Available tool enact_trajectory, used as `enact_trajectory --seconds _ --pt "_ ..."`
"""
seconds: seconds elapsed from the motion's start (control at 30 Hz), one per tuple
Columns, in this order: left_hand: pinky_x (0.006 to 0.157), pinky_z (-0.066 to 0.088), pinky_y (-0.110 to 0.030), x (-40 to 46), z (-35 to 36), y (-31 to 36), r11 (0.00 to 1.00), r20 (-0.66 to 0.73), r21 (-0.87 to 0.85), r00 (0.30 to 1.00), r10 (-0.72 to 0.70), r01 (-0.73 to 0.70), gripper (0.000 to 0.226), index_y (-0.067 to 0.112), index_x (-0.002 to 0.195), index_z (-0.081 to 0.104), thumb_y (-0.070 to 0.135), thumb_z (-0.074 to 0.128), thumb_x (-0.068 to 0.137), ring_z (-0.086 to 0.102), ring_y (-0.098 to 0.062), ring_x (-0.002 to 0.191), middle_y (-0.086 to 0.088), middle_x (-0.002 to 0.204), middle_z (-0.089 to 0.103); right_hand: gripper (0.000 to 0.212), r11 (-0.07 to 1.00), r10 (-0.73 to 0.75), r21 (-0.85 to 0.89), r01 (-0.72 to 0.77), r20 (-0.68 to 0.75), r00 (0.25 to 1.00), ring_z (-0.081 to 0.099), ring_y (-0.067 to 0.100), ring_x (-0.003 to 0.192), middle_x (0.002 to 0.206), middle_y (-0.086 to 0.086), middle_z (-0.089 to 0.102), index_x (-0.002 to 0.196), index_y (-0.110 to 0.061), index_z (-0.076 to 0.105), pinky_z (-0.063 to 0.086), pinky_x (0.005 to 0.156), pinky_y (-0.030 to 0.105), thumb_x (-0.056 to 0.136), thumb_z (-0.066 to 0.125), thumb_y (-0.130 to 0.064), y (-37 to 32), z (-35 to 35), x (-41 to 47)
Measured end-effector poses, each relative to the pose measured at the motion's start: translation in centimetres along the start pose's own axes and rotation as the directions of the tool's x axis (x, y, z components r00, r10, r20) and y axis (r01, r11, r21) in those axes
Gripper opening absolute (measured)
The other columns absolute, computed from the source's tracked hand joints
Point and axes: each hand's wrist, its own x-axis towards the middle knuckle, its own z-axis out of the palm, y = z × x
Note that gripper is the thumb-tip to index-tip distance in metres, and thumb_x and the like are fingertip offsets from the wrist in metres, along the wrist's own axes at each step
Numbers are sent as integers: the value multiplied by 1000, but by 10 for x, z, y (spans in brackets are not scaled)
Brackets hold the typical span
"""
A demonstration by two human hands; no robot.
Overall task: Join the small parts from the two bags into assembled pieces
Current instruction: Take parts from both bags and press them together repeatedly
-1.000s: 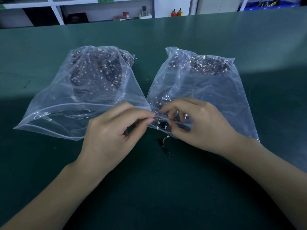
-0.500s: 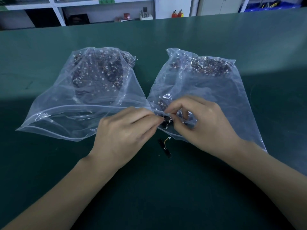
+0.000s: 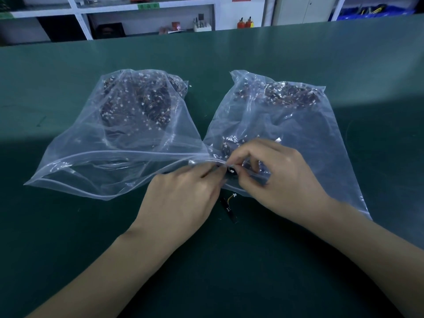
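Two clear plastic bags lie side by side on the green table, the left bag (image 3: pixel 110 143) and the right bag (image 3: pixel 305 125), each holding several small dark parts with white connectors. My left hand (image 3: pixel 183 198) and my right hand (image 3: pixel 280 180) meet fingertip to fingertip at the bags' near edges. Between them they pinch a small dark part with a white connector (image 3: pixel 231 171); the fingers hide most of it. One assembled piece (image 3: pixel 228 206), a black strip with a short wire and white plug, lies on the table just below my hands.
The green table (image 3: pixel 229 271) stretches far on all sides. Beyond its far edge stand white shelves (image 3: pixel 146 10) with small items and a blue bin (image 3: pixel 371 10) at the upper right.
My two hands have drawn closer together over the small part. The view has tilted slightly, so the bags sit a little lower. The piece on the table has not moved.
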Motion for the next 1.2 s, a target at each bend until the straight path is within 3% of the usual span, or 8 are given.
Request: enact_trajectory --seconds 0.13,0.27,0.37,0.47,0.53,0.7,0.9,1.2 --pt "44 42 -28 -1 -6 -1 999 -102 -33 995 -7 3 20 30 110 78 36 60 105 74 -17 68 18 113 76 15 1000 7 20 -7 -4 1000 57 18 72 93 -14 67 101 -19 72 53 66 42 91 72 -8 1 0 0" --pt "42 38 -28 -3 -7 -2 992 -155 -108 987 45 -62 36 25 78 71 47 63 105 60 -13 57 11 78 65 19 999 28 25 -28 1 1000 58 18 74 94 -17 66 102 -21 72 54 67 42 89 73 -7 1 0 -1" --pt "45 33 -26 -6 -8 2 976 -51 -208 998 49 -58 53 24 68 54 68 58 98 52 -16 51 10 65 52 19 999 38 13 -39 15 999 59 15 74 94 -17 66 103 -23 72 54 68 41 89 72 -11 1 2 -2" --pt "49 39 -28 -9 -6 7 971 125 -241 991 39 -8 58 30 80 59 85 43 89 60 -19 54 13 67 61 18 999 41 20 -41 16 999 59 15 74 95 -16 67 103 -25 72 54 68 40 89 68 -14 0 2 -2" --pt "50 41 -28 -11 -3 8 972 138 -236 989 45 -11 58 34 88 63 88 41 85 63 -17 55 16 69 64 17 999 43 17 -43 21 999 59 15 73 95 -16 66 103 -25 71 55 68 41 89 67 -15 1 2 -2" --pt "46 41 -28 -11 -3 6 972 102 -230 992 79 -54 40 35 87 66 72 53 92 60 -13 58 15 71 55 19 999 49 10 -49 25 998 59 15 72 95 -17 66 103 -26 71 55 67 39 88 69 -14 1 2 -2" --pt "52 45 -27 -11 -5 1 963 166 -265 981 99 -52 28 36 92 69 62 60 96 62 -7 79 16 95 60 23 998 57 11 -58 32 998 59 15 73 95 -19 65 102 -28 70 54 66 39 87 71 -11 1 4 -2" --pt "59 53 -30 -14 -6 -13 933 151 -321 964 220 -163 8 34 104 77 36 69 102 62 -10 85 18 95 68 24 998 64 -8 -64 66 996 58 13 75 95 -17 65 104 -28 71 55 67 42 86 71 -12 0 4 -4"
